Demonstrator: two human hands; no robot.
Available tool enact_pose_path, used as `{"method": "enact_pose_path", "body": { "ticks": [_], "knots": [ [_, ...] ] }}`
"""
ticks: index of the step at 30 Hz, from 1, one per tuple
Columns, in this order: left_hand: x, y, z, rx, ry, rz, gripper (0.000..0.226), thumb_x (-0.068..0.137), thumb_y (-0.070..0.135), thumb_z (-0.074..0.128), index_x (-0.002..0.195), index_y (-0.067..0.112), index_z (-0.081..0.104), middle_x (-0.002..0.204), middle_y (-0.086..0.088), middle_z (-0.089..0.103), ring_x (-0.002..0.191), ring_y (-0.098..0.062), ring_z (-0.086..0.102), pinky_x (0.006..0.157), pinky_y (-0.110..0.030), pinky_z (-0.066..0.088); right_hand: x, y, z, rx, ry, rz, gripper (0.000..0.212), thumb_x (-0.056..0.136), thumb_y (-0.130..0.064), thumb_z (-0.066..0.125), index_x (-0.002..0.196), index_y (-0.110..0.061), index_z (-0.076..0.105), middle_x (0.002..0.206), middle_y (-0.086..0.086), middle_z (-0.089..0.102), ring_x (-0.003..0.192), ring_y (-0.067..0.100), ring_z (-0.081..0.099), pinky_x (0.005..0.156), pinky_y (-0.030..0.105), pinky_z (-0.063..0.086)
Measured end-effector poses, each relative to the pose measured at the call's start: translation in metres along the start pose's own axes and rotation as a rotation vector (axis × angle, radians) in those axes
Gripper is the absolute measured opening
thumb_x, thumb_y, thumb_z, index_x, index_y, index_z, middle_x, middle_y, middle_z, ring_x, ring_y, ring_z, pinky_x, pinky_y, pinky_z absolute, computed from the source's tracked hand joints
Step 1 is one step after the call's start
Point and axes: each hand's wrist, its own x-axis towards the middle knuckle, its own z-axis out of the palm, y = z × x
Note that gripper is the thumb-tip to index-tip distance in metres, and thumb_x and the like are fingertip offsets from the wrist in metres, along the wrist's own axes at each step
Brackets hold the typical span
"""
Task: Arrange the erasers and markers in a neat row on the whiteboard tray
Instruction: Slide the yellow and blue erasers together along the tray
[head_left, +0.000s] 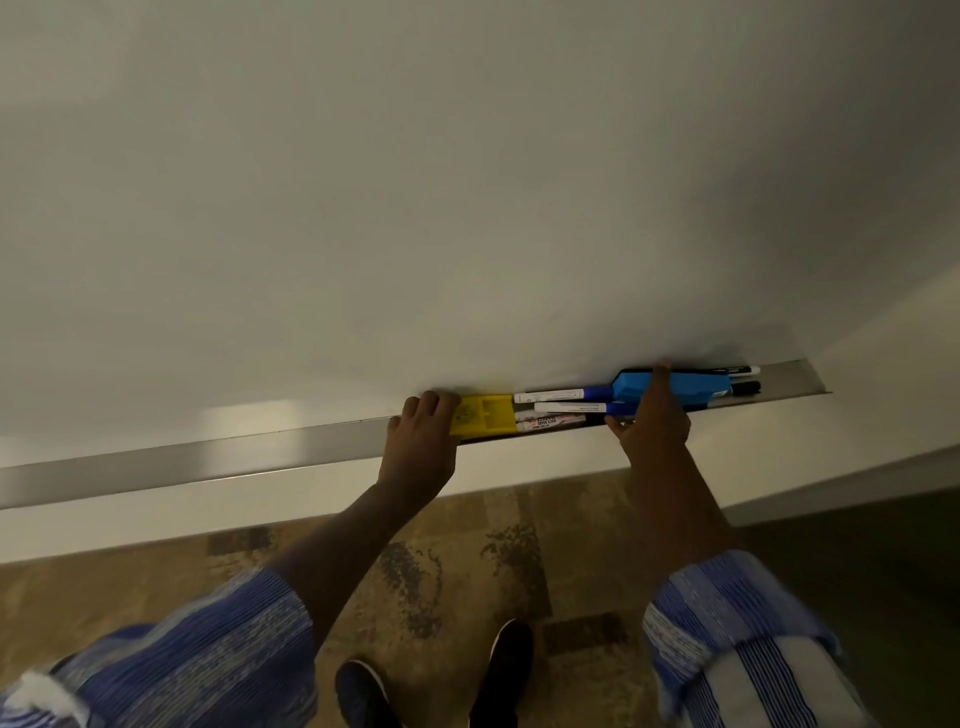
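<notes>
Aligning step: left hand (423, 423) fingers curled against yellow plastic eraser (483, 414); right hand (652, 410) spread over blue plastic eraser (670, 387). Next: straighten white-barrelled markers (563, 402).

A mottled brown carpet (441, 561) fills the frame from seven to five o'clock, with two dark shoes (436, 680) at six o'clock.

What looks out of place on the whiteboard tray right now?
The blue plastic eraser lies on top of the white-barrelled markers, which are bunched side by side rather than in a row. The yellow plastic eraser sits flat.
</notes>
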Motion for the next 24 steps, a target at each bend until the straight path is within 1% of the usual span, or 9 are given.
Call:
{"method": "enact_pose_path", "body": {
  "ticks": [2,4,9,12,14,16,18,21,24],
  "knots": [
    [0.000,-0.001,-0.001,0.007,-0.002,0.012,0.042,0.085,0.011,0.065,0.125,0.012,0.053,0.123,-0.011,0.056,0.104,-0.034,0.051,0.078,-0.047,0.050,0.000,-0.003,0.001,-0.023,0.021,-0.011,0.094,0.074,-0.068,0.069,0.140,-0.012,0.031,0.132,0.019,0.043,0.110,0.034,0.052,0.085,0.053,0.058],
    [-0.001,-0.001,-0.003,0.014,0.004,0.030,0.040,0.086,0.012,0.066,0.124,0.011,0.054,0.122,-0.012,0.057,0.104,-0.034,0.052,0.078,-0.047,0.050,0.002,-0.006,0.001,-0.038,0.031,-0.006,0.093,0.075,-0.064,0.071,0.140,-0.013,0.029,0.135,0.019,0.040,0.116,0.036,0.050,0.086,0.054,0.057],
    [-0.005,-0.005,-0.007,0.016,0.022,0.063,0.040,0.087,0.012,0.066,0.125,0.009,0.055,0.119,-0.013,0.058,0.102,-0.034,0.053,0.078,-0.047,0.051,0.007,-0.012,0.001,-0.019,0.002,0.010,0.076,0.081,-0.042,0.075,0.138,-0.014,0.034,0.132,0.016,0.040,0.121,0.034,0.047,0.085,0.049,0.057],
    [-0.006,-0.008,-0.009,0.013,0.029,0.066,0.041,0.087,0.012,0.066,0.127,0.009,0.056,0.119,-0.013,0.059,0.103,-0.035,0.053,0.078,-0.047,0.051,0.010,-0.014,-0.001,0.105,-0.009,0.019,0.073,0.079,-0.037,0.077,0.135,-0.016,0.036,0.124,0.015,0.042,0.114,0.034,0.047,0.091,0.057,0.054],
    [-0.007,-0.008,-0.010,0.014,0.030,0.063,0.042,0.087,0.012,0.066,0.128,0.009,0.055,0.119,-0.013,0.059,0.103,-0.034,0.053,0.079,-0.046,0.050,0.009,-0.013,-0.002,0.150,-0.040,0.013,0.069,0.081,-0.035,0.074,0.136,-0.016,0.038,0.126,0.015,0.044,0.113,0.035,0.047,0.093,0.059,0.051],
    [-0.008,-0.008,-0.011,0.010,0.031,0.064,0.043,0.087,0.012,0.067,0.128,0.008,0.055,0.120,-0.013,0.059,0.103,-0.034,0.053,0.079,-0.046,0.050,0.011,-0.009,-0.006,0.097,-0.078,-0.017,0.067,0.081,-0.034,0.069,0.136,-0.013,0.038,0.128,0.018,0.047,0.122,0.038,0.048,0.098,0.058,0.049],
    [-0.008,-0.008,-0.012,0.003,0.032,0.063,0.042,0.088,0.012,0.066,0.128,0.008,0.055,0.120,-0.013,0.059,0.104,-0.034,0.053,0.079,-0.047,0.050,0.010,-0.006,-0.010,0.023,-0.104,-0.065,0.071,0.075,-0.037,0.068,0.134,-0.010,0.038,0.124,0.023,0.047,0.124,0.041,0.048,0.102,0.056,0.047],
    [-0.009,-0.008,-0.013,-0.003,0.035,0.066,0.042,0.089,0.013,0.066,0.129,0.007,0.055,0.121,-0.014,0.059,0.104,-0.035,0.053,0.079,-0.047,0.049,0.011,-0.007,-0.010,0.179,-0.033,0.016,0.058,0.085,-0.031,0.068,0.132,-0.015,0.038,0.118,0.016,0.047,0.123,0.037,0.048,0.100,0.056,0.049],
    [-0.009,-0.007,-0.015,-0.007,0.036,0.071,0.042,0.089,0.012,0.066,0.128,0.005,0.056,0.120,-0.015,0.059,0.103,-0.036,0.053,0.079,-0.047,0.050,0.007,-0.006,-0.011,0.356,-0.031,0.044,0.058,0.091,-0.032,0.063,0.139,-0.017,0.035,0.128,0.016,0.044,0.126,0.037,0.046,0.096,0.059,0.050]
  ]
}}
